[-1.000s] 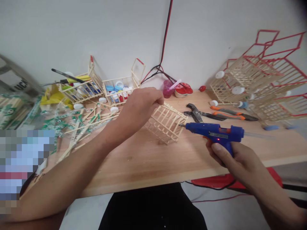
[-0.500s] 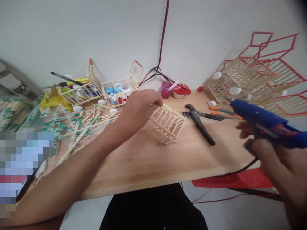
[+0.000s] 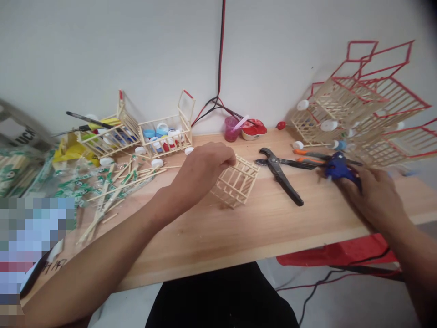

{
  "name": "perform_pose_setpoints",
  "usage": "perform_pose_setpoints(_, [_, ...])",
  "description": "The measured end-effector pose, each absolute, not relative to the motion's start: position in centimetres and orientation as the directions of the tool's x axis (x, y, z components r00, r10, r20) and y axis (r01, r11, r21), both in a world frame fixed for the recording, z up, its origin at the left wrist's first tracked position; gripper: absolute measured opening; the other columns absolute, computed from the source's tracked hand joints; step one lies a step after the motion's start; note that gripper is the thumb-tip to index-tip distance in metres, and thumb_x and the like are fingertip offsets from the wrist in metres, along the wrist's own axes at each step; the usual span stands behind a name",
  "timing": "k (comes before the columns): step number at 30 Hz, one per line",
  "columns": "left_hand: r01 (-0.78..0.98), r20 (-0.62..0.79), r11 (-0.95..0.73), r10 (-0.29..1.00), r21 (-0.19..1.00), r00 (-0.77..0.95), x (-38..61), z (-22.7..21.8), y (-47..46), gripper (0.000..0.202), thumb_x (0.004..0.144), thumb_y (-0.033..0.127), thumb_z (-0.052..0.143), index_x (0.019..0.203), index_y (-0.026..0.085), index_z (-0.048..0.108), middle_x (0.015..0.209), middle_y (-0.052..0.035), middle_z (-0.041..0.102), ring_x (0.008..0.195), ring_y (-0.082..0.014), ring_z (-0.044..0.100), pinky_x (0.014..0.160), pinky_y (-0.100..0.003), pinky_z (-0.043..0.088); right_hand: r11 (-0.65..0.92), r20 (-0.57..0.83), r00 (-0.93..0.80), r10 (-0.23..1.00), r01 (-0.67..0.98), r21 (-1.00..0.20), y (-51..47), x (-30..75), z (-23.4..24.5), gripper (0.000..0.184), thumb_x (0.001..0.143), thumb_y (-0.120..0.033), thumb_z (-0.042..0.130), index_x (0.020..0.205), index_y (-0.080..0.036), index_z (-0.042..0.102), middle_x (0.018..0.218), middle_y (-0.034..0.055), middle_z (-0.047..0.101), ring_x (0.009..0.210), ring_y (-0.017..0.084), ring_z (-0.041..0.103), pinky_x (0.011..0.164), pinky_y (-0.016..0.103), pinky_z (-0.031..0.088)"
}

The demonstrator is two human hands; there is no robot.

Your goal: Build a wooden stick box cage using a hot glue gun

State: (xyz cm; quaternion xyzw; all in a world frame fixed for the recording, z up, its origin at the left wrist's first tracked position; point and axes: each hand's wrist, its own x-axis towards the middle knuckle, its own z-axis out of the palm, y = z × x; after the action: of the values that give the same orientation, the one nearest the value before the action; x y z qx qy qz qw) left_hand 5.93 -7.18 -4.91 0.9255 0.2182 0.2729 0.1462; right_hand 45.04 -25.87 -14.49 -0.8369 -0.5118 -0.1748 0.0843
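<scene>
My left hand is closed, its fingertips pinching the upper edge of a small basket built of thin wooden sticks. The basket is tilted over the tabletop, and part of it is hidden behind my hand. On the right, my right hand is curled round a blue glue gun, low at the tabletop. Part of the gun is covered by the fingers and slightly blurred. Just left of it lie the black cutting pliers and a pair of orange-handled pliers.
Stick carts with red rims are stacked at the back right. Two stick carts hold bottle caps and tools at the back left. Wrapped and loose sticks lie left. A purple cup and red paint dish stand by the wall.
My right hand has lowered the glue gun from above the table's right side to the tabletop. My left hand keeps hold of the basket. The view has shifted slightly.
</scene>
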Motion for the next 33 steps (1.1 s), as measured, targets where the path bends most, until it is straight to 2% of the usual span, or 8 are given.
perform_pose_setpoints(9, [0.374,0.379,-0.861,0.492,0.345,0.784,6.0,-4.8,-7.5,0.014,0.088,0.007,0.059,0.084,0.015,0.069,0.089,-0.0044,0.071,0.087,-0.0188,0.063,0.079,-0.032,0.046,-0.487,0.451,0.457,0.766,0.872,-0.056,-25.6,44.4,-13.0,0.06,0.089,-0.035,0.056,0.138,0.0,0.053,0.126,0.0309,0.063,0.121,0.037,0.056,0.099,0.046,0.045])
perform_pose_setpoints(11, [0.378,0.37,-0.865,0.486,0.328,0.792,6.1,-4.8,-7.6,0.014,0.09,0.007,0.058,0.085,0.015,0.069,0.089,-0.0049,0.071,0.088,-0.019,0.063,0.08,-0.032,0.047,-0.44,0.562,0.431,0.706,0.889,-0.129,-24.8,42.5,-11.6,0.054,0.091,-0.033,0.053,0.139,-0.009,0.054,0.131,0.026,0.062,0.127,0.035,0.053,0.101,0.047,0.044])
perform_pose_setpoints(13, [0.375,0.37,-0.874,0.474,0.311,0.799,6.2,-4.9,-7.7,0.015,0.091,0.008,0.056,0.086,0.015,0.069,0.09,-0.0053,0.071,0.089,-0.0189,0.062,0.08,-0.032,0.047,-0.375,0.635,0.428,0.642,0.899,-0.227,-23.1,40.1,-10.3,0.049,0.094,-0.032,0.05,0.139,-0.014,0.055,0.13,0.0227,0.063,0.122,0.031,0.059,0.09,0.042,0.051])
perform_pose_setpoints(16, [0.374,0.372,-0.883,0.461,0.285,0.805,6.4,-4.9,-7.8,0.016,0.092,0.009,0.055,0.086,0.016,0.069,0.09,-0.0054,0.071,0.089,-0.019,0.062,0.08,-0.032,0.047,-0.169,0.676,0.37,0.637,0.923,-0.346,-19.4,36.6,-9.3,0.042,0.098,-0.03,0.046,0.133,-0.011,0.058,0.129,0.0224,0.061,0.114,0.026,0.063,0.084,0.036,0.052])
perform_pose_setpoints(19, [0.381,0.374,-0.892,0.448,0.243,0.812,6.4,-5.0,-7.8,0.015,0.093,0.01,0.056,0.086,0.016,0.069,0.088,-0.0048,0.07,0.087,-0.0191,0.062,0.077,-0.031,0.045,-0.013,0.686,0.34,0.643,0.901,-0.434,-15.8,34.0,-9.3,0.04,0.101,-0.031,0.042,0.131,-0.008,0.057,0.126,0.0202,0.062,0.114,0.022,0.062,0.085,0.032,0.051])
perform_pose_setpoints(23, [0.386,0.381,-0.901,0.434,0.199,0.816,6.3,-5.1,-7.7,0.016,0.093,0.011,0.055,0.087,0.016,0.069,0.089,-0.0046,0.07,0.087,-0.019,0.062,0.075,-0.031,0.045,0.086,0.66,0.328,0.676,0.854,-0.513,-13.6,32.8,-10.5,0.038,0.102,-0.032,0.042,0.129,-0.011,0.057,0.127,0.0138,0.063,0.114,0.021,0.061,0.091,0.035,0.049])
perform_pose_setpoints(28, [0.37,0.39,-0.912,0.411,0.179,0.824,6.4,-5.5,-7.4,0.016,0.094,0.011,0.055,0.089,0.015,0.07,0.092,-0.005,0.071,0.09,-0.0196,0.063,0.077,-0.031,0.046,0.107,0.624,0.36,0.694,0.805,-0.583,-14.2,33.9,-12.5,0.033,0.102,-0.04,0.042,0.126,-0.025,0.059,0.128,0.0109,0.064,0.111,0.025,0.063,0.088,0.043,0.052])
perform_pose_setpoints(33, [0.37,0.412,-0.917,0.399,0.151,0.819,6.4,-5.7,-7.4,0.017,0.093,0.01,0.055,0.089,0.015,0.07,0.093,-0.0052,0.071,0.09,-0.0196,0.063,0.077,-0.031,0.047,0.105,0.617,0.378,0.69,0.792,-0.602,-14.5,34.6,-13.1,0.032,0.101,-0.041,0.044,0.124,-0.027,0.061,0.127,0.0099,0.065,0.111,0.027,0.062,0.087,0.047,0.052])
